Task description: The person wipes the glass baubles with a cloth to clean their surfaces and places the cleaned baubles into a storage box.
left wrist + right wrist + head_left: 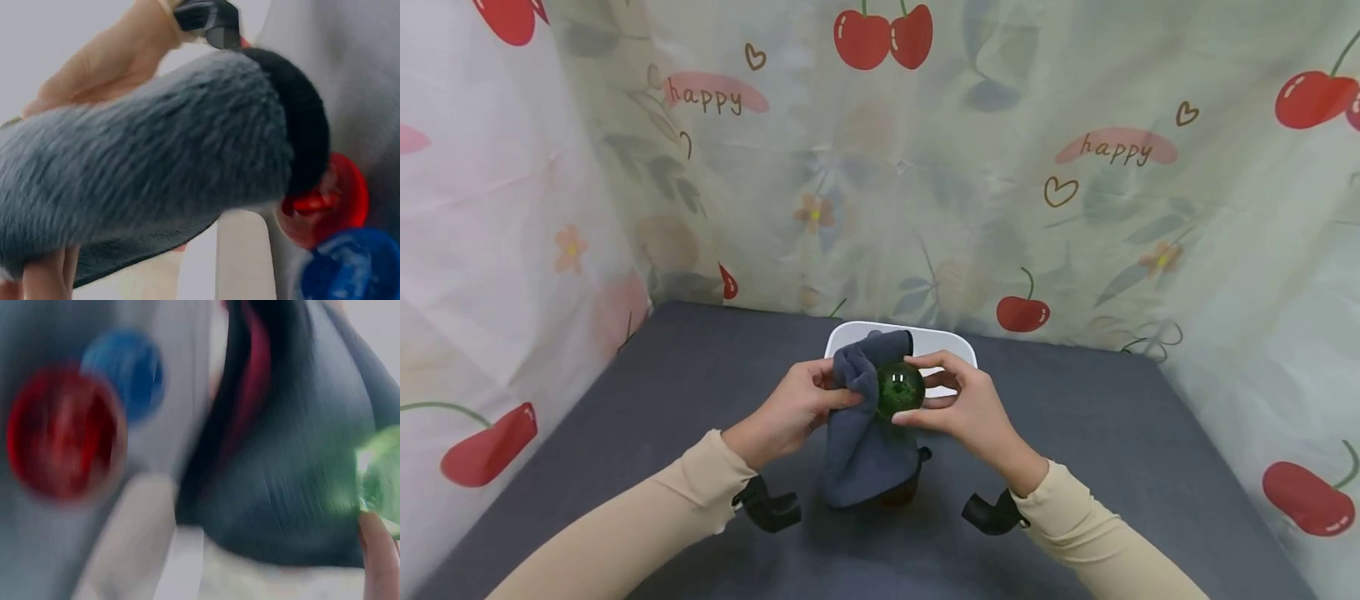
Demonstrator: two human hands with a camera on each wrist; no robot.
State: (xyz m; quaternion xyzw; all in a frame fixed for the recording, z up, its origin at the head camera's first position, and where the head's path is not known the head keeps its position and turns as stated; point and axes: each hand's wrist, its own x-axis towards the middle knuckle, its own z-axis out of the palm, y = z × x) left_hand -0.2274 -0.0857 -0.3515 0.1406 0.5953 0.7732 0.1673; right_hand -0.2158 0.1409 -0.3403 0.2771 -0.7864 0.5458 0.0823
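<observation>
My left hand (pixel 788 410) grips a dark grey plush cloth (pixel 867 467), the thumb in front, and the cloth hangs down below it. Between thumb and fingers my right hand (pixel 972 404) pinches a round, see-through green glass-like piece (pixel 900 387), whose left side meets the cloth. Over most of the left wrist view spreads the fuzzy side of the cloth (pixel 156 156). At the right edge of the right wrist view, a fingertip touches the green piece (pixel 381 478). That view is blurred.
Behind the hands, a white tray (pixel 951 340) stands on the dark grey table (pixel 737 358). A red see-through round piece (pixel 350 194) and a blue one (pixel 353 269) sit on the table, mostly hidden by the cloth in the head view. Printed curtains (pixel 970 208) enclose the table.
</observation>
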